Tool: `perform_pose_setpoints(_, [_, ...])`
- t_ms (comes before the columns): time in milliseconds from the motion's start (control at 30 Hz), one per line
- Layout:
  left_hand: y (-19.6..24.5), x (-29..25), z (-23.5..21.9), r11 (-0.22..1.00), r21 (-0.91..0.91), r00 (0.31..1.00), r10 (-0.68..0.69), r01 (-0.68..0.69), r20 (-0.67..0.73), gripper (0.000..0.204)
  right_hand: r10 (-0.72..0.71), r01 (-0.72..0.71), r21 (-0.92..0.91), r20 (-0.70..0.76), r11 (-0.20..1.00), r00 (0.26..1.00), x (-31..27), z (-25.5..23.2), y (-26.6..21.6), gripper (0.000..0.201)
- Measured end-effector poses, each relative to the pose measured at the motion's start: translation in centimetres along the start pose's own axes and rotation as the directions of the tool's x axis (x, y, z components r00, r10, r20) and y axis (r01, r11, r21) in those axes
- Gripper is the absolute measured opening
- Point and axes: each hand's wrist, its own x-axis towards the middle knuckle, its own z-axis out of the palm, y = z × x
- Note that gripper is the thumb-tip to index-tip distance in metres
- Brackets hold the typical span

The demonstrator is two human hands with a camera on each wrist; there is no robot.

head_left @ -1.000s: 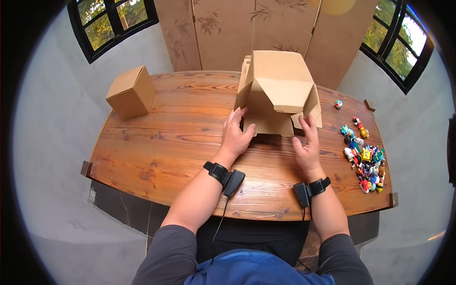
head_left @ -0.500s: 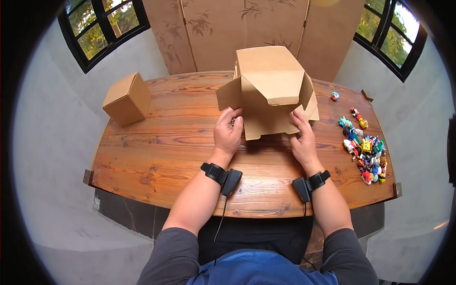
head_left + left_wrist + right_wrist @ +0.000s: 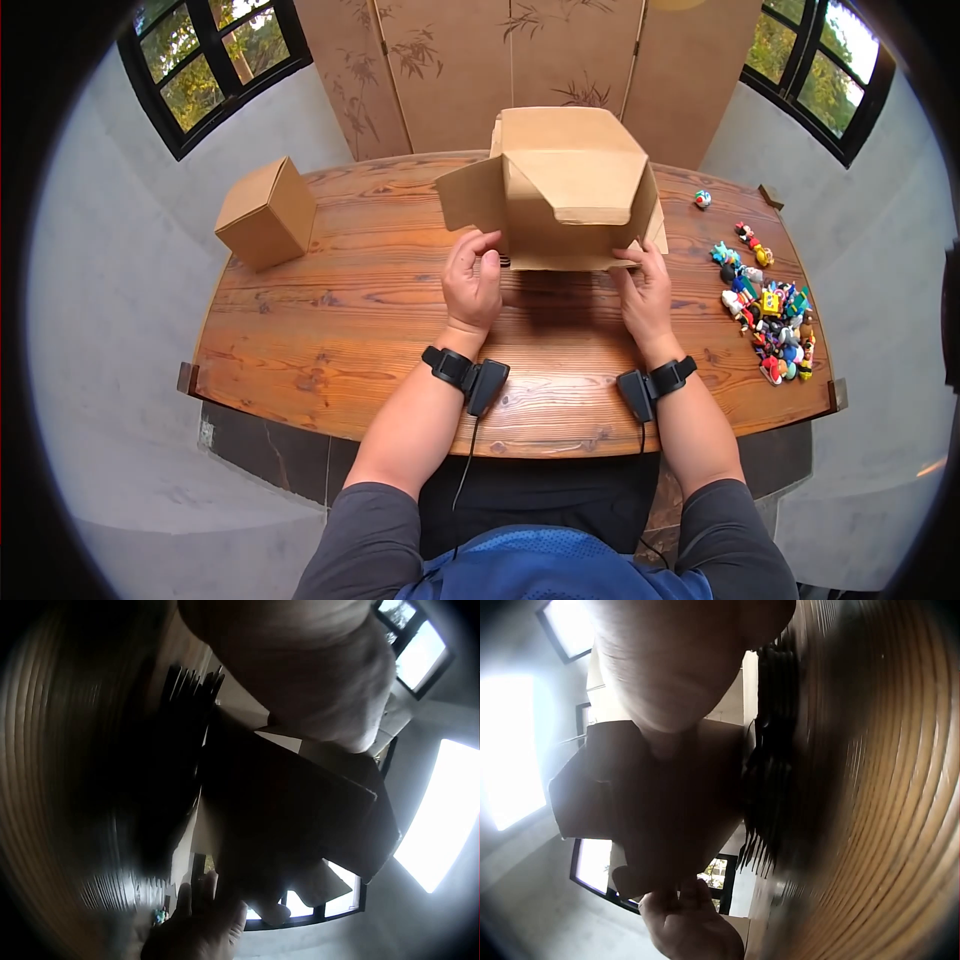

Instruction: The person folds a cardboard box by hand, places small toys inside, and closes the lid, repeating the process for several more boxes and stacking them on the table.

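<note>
Open cardboard box directly beyond and between the two hands, above the counter. Mouth faces the person; upper flap slopes down toward the hands, left flap splays outward beyond the left hand. Lower front edge runs crosswise from hand to hand; long axis cannot be settled, depth being foreshortened.

Right hand: thumb and fingers narrow, pinching the box near its lower right corner. Left hand: fingers bent at the lower left corner, thumb raised; cannot tell whether it grips.

Closed cardboard box well left of the left hand. Pile of toy figurines right of the right hand.
</note>
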Motion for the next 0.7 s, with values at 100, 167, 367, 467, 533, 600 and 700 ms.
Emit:
perform_pose_setpoints(100, [0.0, -0.2, -0.2, 0.999, -0.030, 0.999, 0.046, -0.045, 0.025, 0.031, -0.033, 0.039, 0.130, -0.042, 0.991, 0.999, 0.1, 0.4, 0.4, 0.017])
perform_pose_setpoints(167, [0.5, 0.0, -0.3, 0.997, -0.028, 0.997, 0.066, -0.065, 0.046, 0.035, -0.045, 0.053, 0.162, -0.050, 0.985, 0.998, 0.1, 0.4, 0.4, 0.016])
perform_pose_setpoints(367, [0.9, 0.0, -0.2, 0.997, -0.010, 0.994, 0.077, -0.076, 0.081, 0.037, -0.061, 0.077, 0.185, -0.091, 0.980, 0.994, 0.1, 0.3, 0.0, 0.016])
perform_pose_setpoints(467, [0.9, 0.1, 0.0, 0.998, -0.017, 0.991, 0.067, -0.066, 0.114, 0.037, -0.063, 0.079, 0.180, -0.094, 0.981, 0.994, 0.1, 0.3, 0.2, 0.016])
perform_pose_setpoints(533, [0.8, 0.2, 0.2, 0.994, -0.010, 0.985, 0.106, -0.105, 0.137, 0.037, -0.047, 0.064, 0.190, -0.094, 0.980, 0.994, 0.0, 0.4, 0.3, 0.016])
perform_pose_setpoints(600, [0.8, 0.2, 0.3, 0.996, 0.002, 0.987, 0.088, -0.089, 0.137, 0.037, 0.003, 0.019, 0.252, -0.088, 0.968, 0.996, 0.0, 0.5, 0.5, 0.014])
perform_pose_setpoints(700, [0.8, 0.2, 0.2, 0.996, 0.032, 0.987, 0.074, -0.080, 0.141, 0.037, -0.072, 0.078, 0.182, -0.043, 0.980, 0.996, -0.1, 0.3, 1.2, 0.014])
